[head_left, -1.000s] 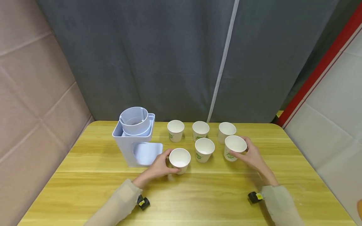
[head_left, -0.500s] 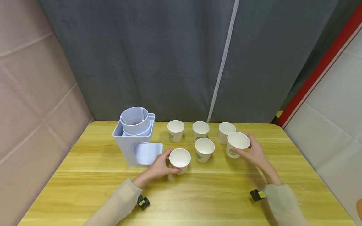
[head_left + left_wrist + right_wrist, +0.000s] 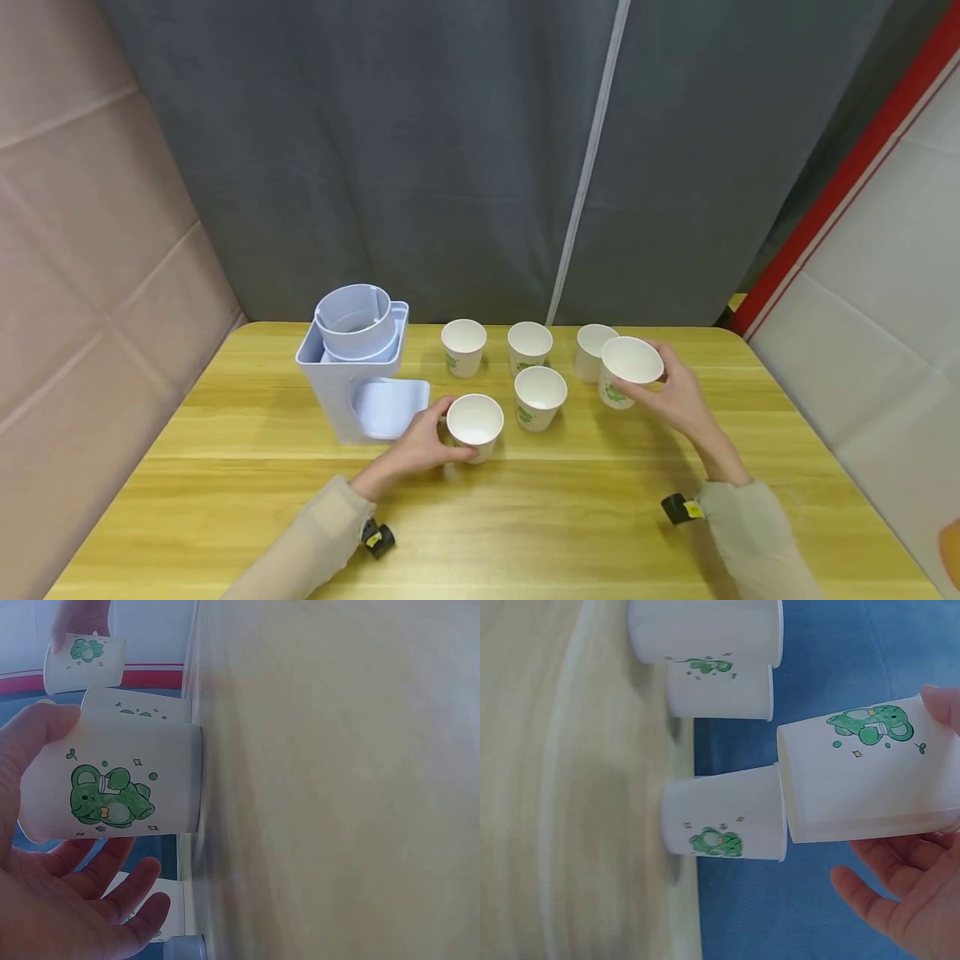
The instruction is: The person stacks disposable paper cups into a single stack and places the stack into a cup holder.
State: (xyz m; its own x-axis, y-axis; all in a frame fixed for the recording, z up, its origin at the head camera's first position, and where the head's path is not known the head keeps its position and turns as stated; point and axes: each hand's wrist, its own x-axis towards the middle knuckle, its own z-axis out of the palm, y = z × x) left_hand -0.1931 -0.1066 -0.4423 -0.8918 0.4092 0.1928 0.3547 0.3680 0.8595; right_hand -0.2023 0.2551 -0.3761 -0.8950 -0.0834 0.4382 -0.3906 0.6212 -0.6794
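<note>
My left hand (image 3: 424, 439) grips a white paper cup (image 3: 476, 427) between thumb and fingers. This cup stands upright on the table, and the left wrist view shows a green cartoon animal printed on its side (image 3: 112, 796). On the right, my right hand (image 3: 678, 398) holds a matching paper cup (image 3: 628, 371). In the right wrist view that raised cup (image 3: 866, 776) hangs above the tabletop, its base about level with the rim of the back right cup (image 3: 727, 814). A further cup (image 3: 539, 400) stands between my hands.
Behind stand the back left cup (image 3: 463, 348), the back middle cup (image 3: 529, 346) and the back right cup (image 3: 591, 354). Left of them is a pale blue plastic stand (image 3: 348, 404) with a round hopper (image 3: 356, 321) and flat tray (image 3: 390, 408). A grey curtain (image 3: 450, 167) hangs behind the table.
My right hand has raised its cup off the table, up and slightly back toward the back right cup. The left hand and its cup have stayed in place.
</note>
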